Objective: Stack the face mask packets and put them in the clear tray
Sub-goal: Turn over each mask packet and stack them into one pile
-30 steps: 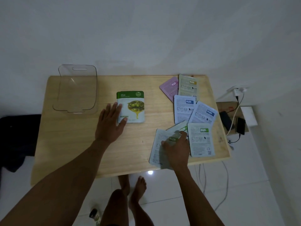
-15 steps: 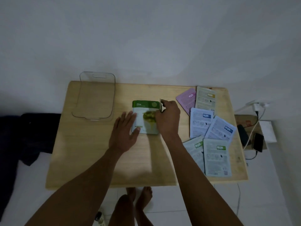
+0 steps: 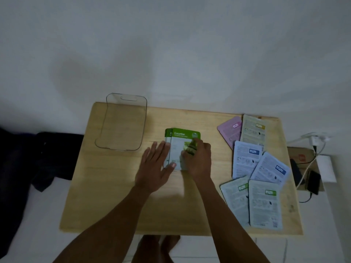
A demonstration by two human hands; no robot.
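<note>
both hands (image 3: pixel 176 164) on packet stack (image 3: pixel 180 143)

A light wooden table (image 3: pixel 117 196) stands against a plain white wall (image 3: pixel 171 44) in a dimly lit room. The floor (image 3: pixel 313 247) is pale and tiled. A dark cloth (image 3: pixel 47 158) lies heaped to the left of the table. To the right, a white charger (image 3: pixel 315 139) sits plugged in near the wall, its cables trailing to a black phone (image 3: pixel 314 182) on a low brown box (image 3: pixel 302 155).
</note>
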